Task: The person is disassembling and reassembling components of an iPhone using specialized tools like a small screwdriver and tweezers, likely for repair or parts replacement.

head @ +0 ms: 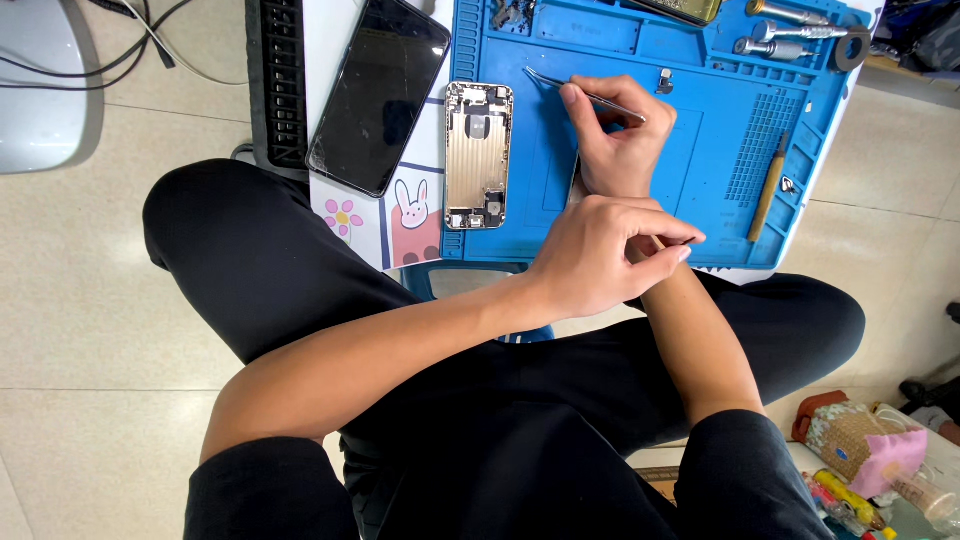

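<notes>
We see our right hand (618,140) gripping slim tweezers (585,93) that angle up-left from it, while our left hand (610,255) crosses just below, fingers pinched on something we cannot make out.

I see my right hand (618,140) over the blue work mat (720,150), pinching metal tweezers (585,95) whose tip points up-left across the mat. My left hand (600,255) crosses in front of the right wrist, fingers curled and thumb meeting fingertip; what it pinches I cannot tell. Left of the hands an opened gold phone shell (479,155) lies on the mat's edge, and beyond it a black screen panel (378,95). A wooden-handled tool (768,190) rests on the mat's right side
</notes>
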